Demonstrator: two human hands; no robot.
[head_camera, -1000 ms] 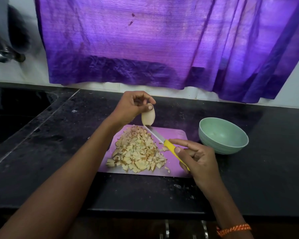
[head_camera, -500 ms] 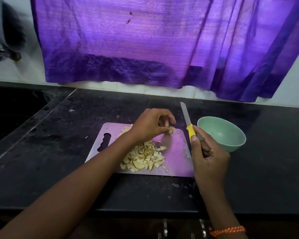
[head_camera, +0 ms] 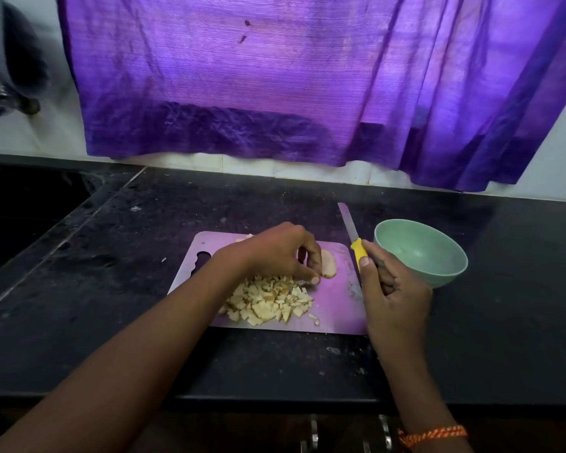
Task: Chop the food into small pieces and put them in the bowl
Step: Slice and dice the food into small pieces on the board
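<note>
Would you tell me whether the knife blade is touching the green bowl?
Apart. The head view shows dark counter between the knife blade and the bowl rim.

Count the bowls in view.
1. The green bowl sits on the black counter, just right of the cutting board, beside the right hand holding the knife. No other bowl shows in the frame.

Left hand [head_camera: 275, 253] presses a slice [head_camera: 328, 263] onto the board [head_camera: 337, 305]; right hand [head_camera: 396, 289] grips the knife [head_camera: 356, 245]
</note>
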